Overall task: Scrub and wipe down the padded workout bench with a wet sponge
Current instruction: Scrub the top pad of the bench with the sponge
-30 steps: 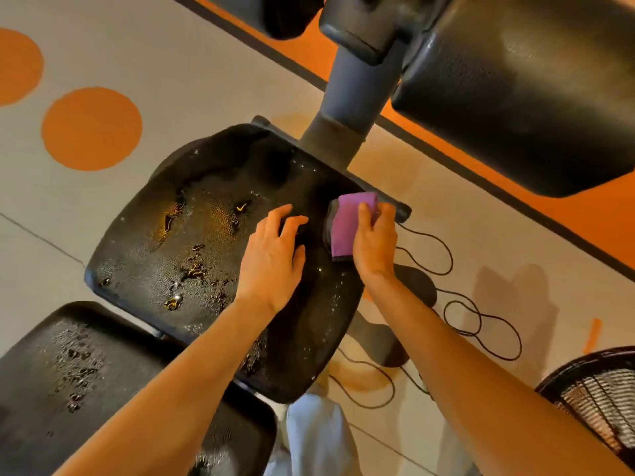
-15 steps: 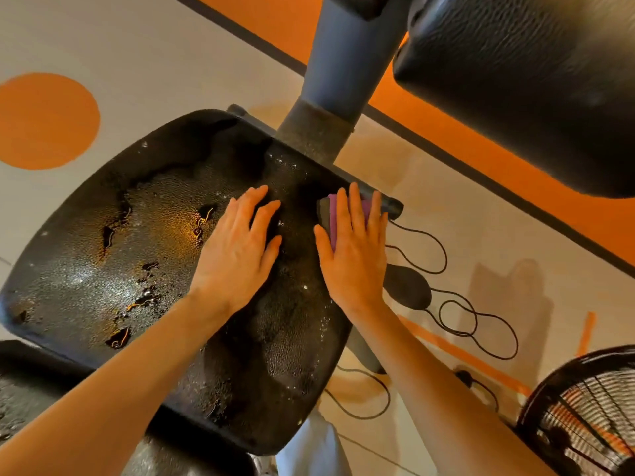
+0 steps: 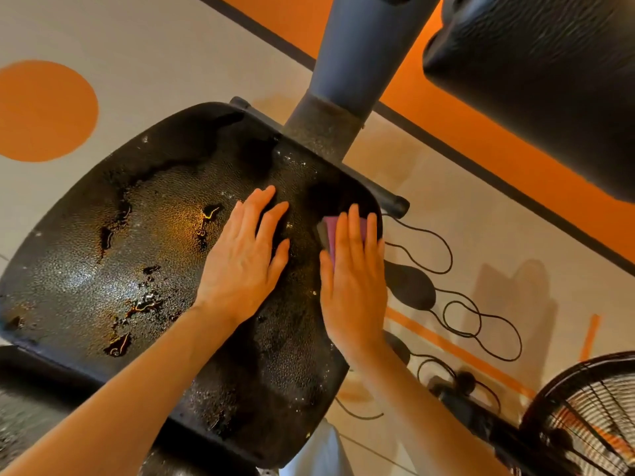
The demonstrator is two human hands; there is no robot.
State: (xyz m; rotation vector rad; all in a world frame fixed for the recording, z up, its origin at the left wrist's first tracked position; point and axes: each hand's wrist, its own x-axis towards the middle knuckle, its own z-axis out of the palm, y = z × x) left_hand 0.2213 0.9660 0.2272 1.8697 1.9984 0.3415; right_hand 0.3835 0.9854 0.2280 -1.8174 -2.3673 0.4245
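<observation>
- right hand point(image 3: 354, 286) lies flat on the purple sponge point(image 3: 330, 235), fingers straight and together, pressing it onto the seat pad point(image 3: 144, 242); it is a press with the palm, not a pinch, and only the far-left corner of the sponge shows from under the fingers.
- left hand point(image 3: 245, 259) rests just beside it on the left, open and flat on the wet pad, holding nothing; i judge it steadies the bench.
- one second ago the right hand held the sponge only with the fingertips and most of the purple face was visible; now the whole palm covers it, and the sponge sits closer to the right edge of the pad, near the end of the frame bar point(image 3: 395, 202).
- for the task this means, i think, that the scrub stroke has more pressure now and works the right far corner, below the grey post point(image 3: 347, 63).
- to the left of both hands the pad is black, with a fine grain, covered by small drops and several shiny puddles that reflect orange light, so this part is wet but not yet wiped dry.
- near the wrists the pad looks darker and more even.
- right of the grip, off the pad, black cords point(image 3: 481, 321) lie on the floor, and a fan point(image 3: 591, 424) stands further.
</observation>
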